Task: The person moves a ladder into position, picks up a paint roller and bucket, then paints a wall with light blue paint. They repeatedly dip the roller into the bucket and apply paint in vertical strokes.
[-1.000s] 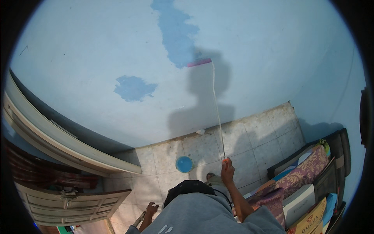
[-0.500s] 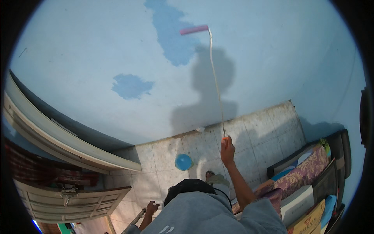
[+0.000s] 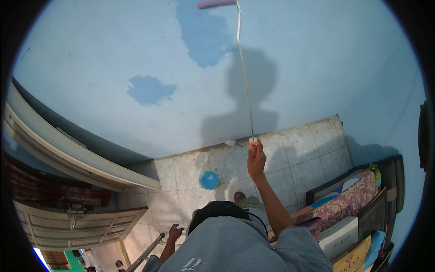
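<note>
Pink roller [image 3: 216,4] lies far ahead of the right hand [image 3: 257,158], crosswise to its rod

The hands are well apart. The right one is closed around an orange handle [image 3: 253,143], reaching out over the tiled floor [image 3: 299,149] close to its far edge, where the wall [image 3: 312,68] begins. The left hand [image 3: 175,232] hangs low, fingers loosely parted and nothing visible in them, near a pale rail [image 3: 146,254]; whether they touch cannot be told.

Left of the right hand, a bucket [image 3: 218,183] with blue in it stands on the floor, short of the wall's lower edge.

From the handle the thin rod [image 3: 245,77] runs forward, leaning slightly left, to the roller's right end. The roller sits ahead and somewhat left of the right hand, by far the nearer one. Its long axis is nearly level, and in view it overlaps the larger dark blue patch [image 3: 204,38] on the wall; contact cannot be confirmed.
</note>
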`<state>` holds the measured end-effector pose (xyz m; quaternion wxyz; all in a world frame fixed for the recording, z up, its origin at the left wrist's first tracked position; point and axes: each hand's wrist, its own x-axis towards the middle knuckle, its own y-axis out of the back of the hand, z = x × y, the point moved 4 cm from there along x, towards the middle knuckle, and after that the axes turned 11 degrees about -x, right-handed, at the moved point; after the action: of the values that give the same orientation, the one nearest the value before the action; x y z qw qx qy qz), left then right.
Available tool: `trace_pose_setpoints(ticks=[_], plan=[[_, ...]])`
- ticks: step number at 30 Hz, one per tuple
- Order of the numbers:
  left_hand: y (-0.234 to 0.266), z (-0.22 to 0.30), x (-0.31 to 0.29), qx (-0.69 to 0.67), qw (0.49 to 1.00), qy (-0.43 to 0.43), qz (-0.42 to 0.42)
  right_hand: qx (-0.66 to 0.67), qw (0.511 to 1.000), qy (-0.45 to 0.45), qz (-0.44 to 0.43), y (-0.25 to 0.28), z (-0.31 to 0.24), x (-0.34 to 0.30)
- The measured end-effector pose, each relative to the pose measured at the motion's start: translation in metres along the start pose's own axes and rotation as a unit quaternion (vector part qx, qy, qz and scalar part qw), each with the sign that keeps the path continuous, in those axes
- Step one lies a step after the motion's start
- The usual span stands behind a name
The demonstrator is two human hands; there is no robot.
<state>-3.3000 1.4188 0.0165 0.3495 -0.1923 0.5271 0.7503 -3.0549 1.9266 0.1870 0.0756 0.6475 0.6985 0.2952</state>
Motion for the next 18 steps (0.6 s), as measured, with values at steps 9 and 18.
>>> trace_pose_setpoints(ticks=[9, 18], plan=[[-0.001, -0.018, -0.016, 0.007, 0.999, 0.037, -0.012, -0.077, 0.990, -0.079, -0.092, -0.023, 0.111, -0.123], [0.025, -0.042, -0.023, 0.055, 0.998, -0.003, -0.009, -0.065, 0.986, -0.123, -0.096, -0.019, 0.117, -0.169]])
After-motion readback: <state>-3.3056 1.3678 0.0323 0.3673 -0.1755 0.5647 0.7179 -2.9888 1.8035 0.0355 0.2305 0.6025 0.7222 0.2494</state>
